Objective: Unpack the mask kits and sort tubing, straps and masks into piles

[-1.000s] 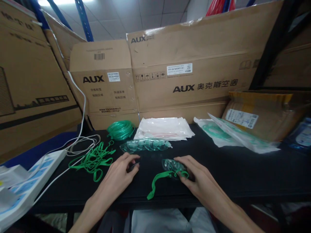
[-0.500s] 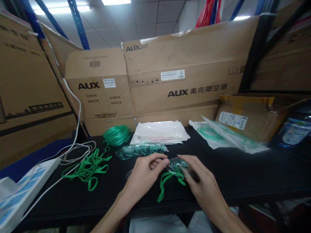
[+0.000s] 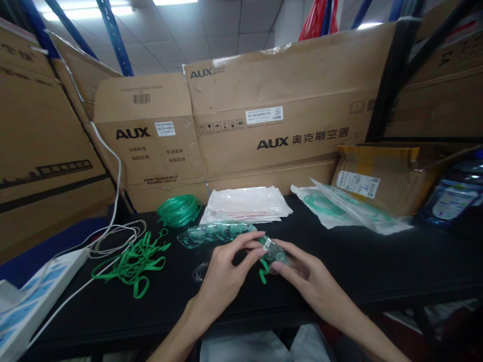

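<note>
Between my hands is a clear greenish face mask, tilted, with a green elastic strap hanging beneath it. My right hand is closed round the mask's right side, thumb in front. The fingers of my left hand are pinched at the mask's left edge, by a small whitish piece and the strap; the exact grip is partly hidden. Just behind my left hand lies a row of nested clear masks. Thin clear loops rest on the table left of that hand.
A heap of green elastic straps and a white cable lie left, near a white power strip. Behind are coiled green tubing, white packets and bagged tubing. An opened carton and blue bottle stand right.
The mask has been turned and tilted in my hands, and less of its strap shows below. My left fingers have shifted onto its upper left edge. The view has moved slightly.
</note>
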A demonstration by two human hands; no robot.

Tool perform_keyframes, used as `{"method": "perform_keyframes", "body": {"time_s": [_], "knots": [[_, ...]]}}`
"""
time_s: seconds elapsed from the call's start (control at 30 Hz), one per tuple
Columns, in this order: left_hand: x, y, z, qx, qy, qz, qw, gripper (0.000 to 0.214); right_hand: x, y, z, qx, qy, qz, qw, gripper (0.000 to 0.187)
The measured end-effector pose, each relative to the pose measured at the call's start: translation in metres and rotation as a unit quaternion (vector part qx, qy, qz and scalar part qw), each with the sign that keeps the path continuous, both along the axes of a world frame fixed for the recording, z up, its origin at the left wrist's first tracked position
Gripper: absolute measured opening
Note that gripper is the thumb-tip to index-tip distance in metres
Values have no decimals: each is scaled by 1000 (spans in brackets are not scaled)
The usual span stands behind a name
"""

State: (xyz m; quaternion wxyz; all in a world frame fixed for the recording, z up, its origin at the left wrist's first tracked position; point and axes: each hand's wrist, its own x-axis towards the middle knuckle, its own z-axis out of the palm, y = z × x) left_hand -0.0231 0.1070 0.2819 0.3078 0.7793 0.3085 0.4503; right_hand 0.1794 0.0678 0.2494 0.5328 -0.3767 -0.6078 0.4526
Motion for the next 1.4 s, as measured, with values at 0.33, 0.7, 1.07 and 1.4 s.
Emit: {"method": "perform_keyframes", "body": {"time_s": [0.33,0.7,1.07,1.4], "knots": [[-6,-7,-5,24,99,-20,995,15,1,-2,6,-8,17,17,1000,31],[-7,-7,-10,114,141,-35,983,10,0,-3,4,-13,-30,24,999,41],[-5,-15,-10,152,266,-29,951,11,-5,0,-1,52,-158,-104,981,28],[-5,-18,-8,115,287,-7,951,25,-9,-5,-6,190,-213,-169,943,27]]}}
